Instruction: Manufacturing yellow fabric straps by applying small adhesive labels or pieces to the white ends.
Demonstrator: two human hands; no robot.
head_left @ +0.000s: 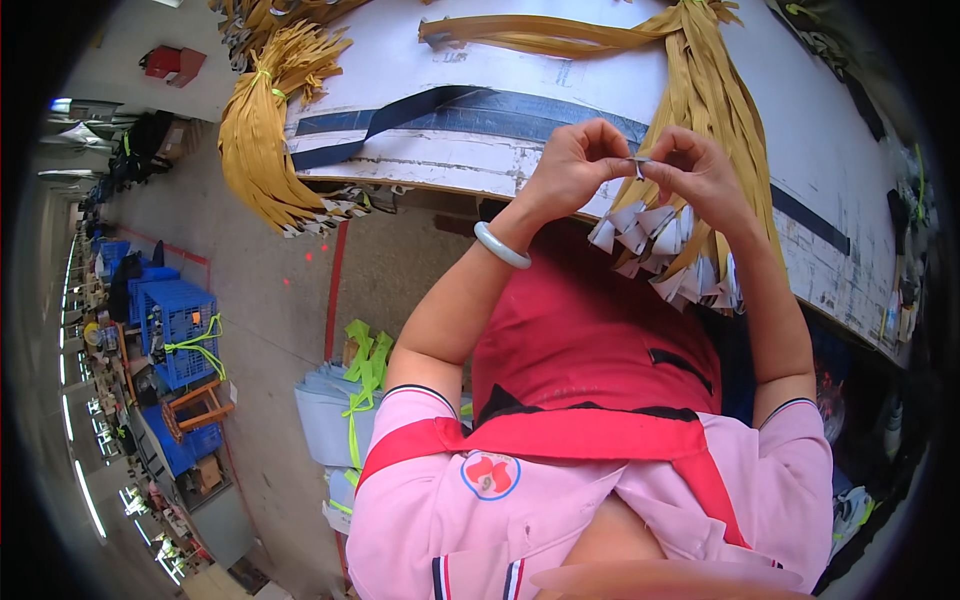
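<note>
Near the table's front edge, my left hand (pixel 577 168) and my right hand (pixel 703 178) meet, fingertips pinched together. Between them is a small pale tab (pixel 640 163), and both hands grip it. Whether it joins a strap behind my fingers cannot be made out. A bundle of mustard-yellow straps (pixel 712 85) runs down the table beside and behind my right hand. Its lower ends, with white tabs (pixel 655 232), hang over the edge just below my hands. Across the far side of the table, a few yellow straps (pixel 545 33) stretch leftward from the bundle's top.
Another tied bundle of yellow straps (pixel 258 150) droops over the table's left end. A dark blue strap (pixel 385 118) lies on the scuffed white tabletop (pixel 400 70). To the left on the floor are blue crates (pixel 178 330), a wooden stool (pixel 197 408) and grey-blue bags with lime-green straps (pixel 335 420).
</note>
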